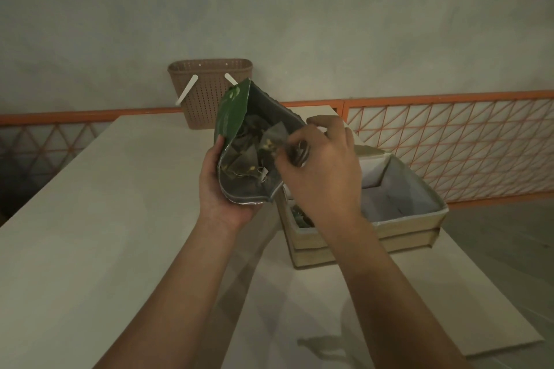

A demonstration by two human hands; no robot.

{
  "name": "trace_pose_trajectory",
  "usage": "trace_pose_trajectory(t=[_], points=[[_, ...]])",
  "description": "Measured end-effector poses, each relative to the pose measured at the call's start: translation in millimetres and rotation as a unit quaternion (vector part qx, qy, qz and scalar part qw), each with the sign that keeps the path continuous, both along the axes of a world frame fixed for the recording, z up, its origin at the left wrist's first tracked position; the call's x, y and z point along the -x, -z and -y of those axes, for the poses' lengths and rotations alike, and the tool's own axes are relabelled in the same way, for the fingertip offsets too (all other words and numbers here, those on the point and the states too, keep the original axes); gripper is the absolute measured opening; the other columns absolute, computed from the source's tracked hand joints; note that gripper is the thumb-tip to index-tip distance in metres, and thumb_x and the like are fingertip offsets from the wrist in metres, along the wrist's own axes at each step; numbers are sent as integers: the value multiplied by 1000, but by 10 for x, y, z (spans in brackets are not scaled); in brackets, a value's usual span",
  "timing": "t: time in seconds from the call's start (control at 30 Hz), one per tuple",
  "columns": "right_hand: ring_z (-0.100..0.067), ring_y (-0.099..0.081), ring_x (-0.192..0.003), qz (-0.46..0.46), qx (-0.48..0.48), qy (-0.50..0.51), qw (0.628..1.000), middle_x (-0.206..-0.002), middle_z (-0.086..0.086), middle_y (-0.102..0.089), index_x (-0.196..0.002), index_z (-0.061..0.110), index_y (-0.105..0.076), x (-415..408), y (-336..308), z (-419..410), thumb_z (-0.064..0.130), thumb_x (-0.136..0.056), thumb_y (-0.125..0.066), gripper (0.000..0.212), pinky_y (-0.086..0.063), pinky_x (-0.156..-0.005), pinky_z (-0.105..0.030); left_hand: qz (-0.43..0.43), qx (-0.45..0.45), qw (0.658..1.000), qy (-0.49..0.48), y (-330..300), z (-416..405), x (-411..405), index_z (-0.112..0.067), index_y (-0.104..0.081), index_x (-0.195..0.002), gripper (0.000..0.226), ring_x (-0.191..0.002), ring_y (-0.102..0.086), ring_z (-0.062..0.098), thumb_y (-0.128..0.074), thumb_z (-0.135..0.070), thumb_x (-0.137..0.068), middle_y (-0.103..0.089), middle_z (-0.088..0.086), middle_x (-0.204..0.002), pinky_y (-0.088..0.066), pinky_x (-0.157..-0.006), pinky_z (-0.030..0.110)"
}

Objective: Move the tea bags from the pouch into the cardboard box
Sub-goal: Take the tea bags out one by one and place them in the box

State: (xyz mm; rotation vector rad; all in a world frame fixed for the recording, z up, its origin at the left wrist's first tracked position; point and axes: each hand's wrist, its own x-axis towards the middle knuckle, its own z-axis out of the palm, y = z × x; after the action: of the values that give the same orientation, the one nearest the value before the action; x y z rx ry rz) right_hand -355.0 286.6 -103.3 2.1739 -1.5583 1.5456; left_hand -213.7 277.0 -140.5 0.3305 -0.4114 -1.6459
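A green pouch (232, 112) with a silver lining is open and tilted toward me above the table. My left hand (220, 189) grips its lower end from the left. Several mesh tea bags (239, 163) lie inside it. My right hand (319, 168) reaches into the pouch's mouth and pinches one tea bag (274, 139) at the opening. The open cardboard box (410, 223), lined with white paper, stands on the table just right of the pouch, under my right wrist. A few tea bags (301, 217) show in its near left corner.
A brown woven plastic basket (207, 90) with white handles stands at the table's far edge against the wall. An orange metal railing (449, 141) runs behind the white table (114, 219). The table's right edge falls off close beside the box.
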Motion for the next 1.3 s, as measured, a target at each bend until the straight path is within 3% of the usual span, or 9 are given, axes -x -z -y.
trace_pose_trajectory(t=[0.13, 0.3, 0.47, 0.6, 0.73, 0.9, 1.03, 1.13, 1.3], points=[[-11, -58, -95, 213, -23, -115, 970, -98, 8, -59, -84, 21, -63, 237, -148, -127, 20, -81, -72, 9, -49, -76, -20, 5, 11, 1000, -7, -1, 38, -14, -19, -65, -133, 51, -116, -64, 34, -47, -52, -99, -64, 12, -136, -51, -103, 49], [-14, -61, -75, 352, -61, -160, 920, -82, 4, -61, -82, 22, -55, 564, -200, -131, 6, -85, -68, 21, -51, -65, -22, -15, 26, 1000, 3, -19, 18, 0, -14, -76, -112, 50, -101, -72, 34, -44, -51, -101, -72, 12, -120, -60, -87, 45], [-8, -62, -72, 166, -226, -85, 956, -86, 7, -66, -92, 27, -57, 781, -13, 89, 22, -82, -76, 22, -45, -54, -16, 4, 17, 1000, -12, -16, 18, 21, -15, -76, -113, 48, -105, -70, 32, -46, -51, -101, -69, 10, -125, -59, -90, 44], [-10, -64, -80, 44, -277, -51, 959, -85, 11, -69, -87, 23, -68, 750, 99, 202, 36, -86, -71, 13, -50, -68, -29, 14, 20, 1000, -18, -3, 10, 30, -16, -78, -108, 49, -101, -72, 31, -44, -51, -101, -72, 9, -120, -59, -88, 43], [-5, -58, -83, -33, -312, -79, 946, -95, 12, -65, -107, 24, -73, 673, 151, 243, 41, -97, -55, 27, -42, -74, -24, 21, 26, 999, -16, -17, -7, 29, -15, -79, -105, 52, -99, -73, 30, -42, -51, -102, -73, 8, -116, -62, -83, 41], [-17, -65, -90, -98, -380, -115, 913, -101, -2, -73, -103, 18, -74, 664, 239, 233, 37, -97, -55, 27, -52, -86, -33, 24, 32, 999, -6, -12, -15, 2, -16, -78, -107, 53, -102, -71, 30, -40, -52, -103, -72, 9, -117, -61, -86, 41], [4, -58, -73, 37, -228, -98, 968, -82, 14, -63, -98, 23, -69, 567, 85, 100, 26, -96, -58, 11, -42, -61, -9, 11, 32, 999, 0, -5, -9, -15, -15, -76, -112, 51, -108, -68, 31, -42, -52, -101, -70, 10, -123, -60, -89, 43], [3, -55, -65, 180, -85, -160, 967, -74, 11, -60, -94, 18, -65, 390, -125, -145, 12, -91, -64, 7, -41, -57, -8, 13, 23, 1000, 0, 3, -3, -19, -14, -74, -117, 51, -118, -64, 32, -44, -52, -100, -65, 13, -132, -54, -100, 46], [-2, -57, -82, 19, -5, -222, 975, -94, 2, -65, -100, 11, -73, -52, -185, -201, 9, -85, -69, 16, -47, -76, -12, 16, 5, 1000, -13, -11, -32, -11, -11, -70, -115, 49, -94, -74, 27, -43, -50, -100, -74, 11, -108, -62, -77, 37]])
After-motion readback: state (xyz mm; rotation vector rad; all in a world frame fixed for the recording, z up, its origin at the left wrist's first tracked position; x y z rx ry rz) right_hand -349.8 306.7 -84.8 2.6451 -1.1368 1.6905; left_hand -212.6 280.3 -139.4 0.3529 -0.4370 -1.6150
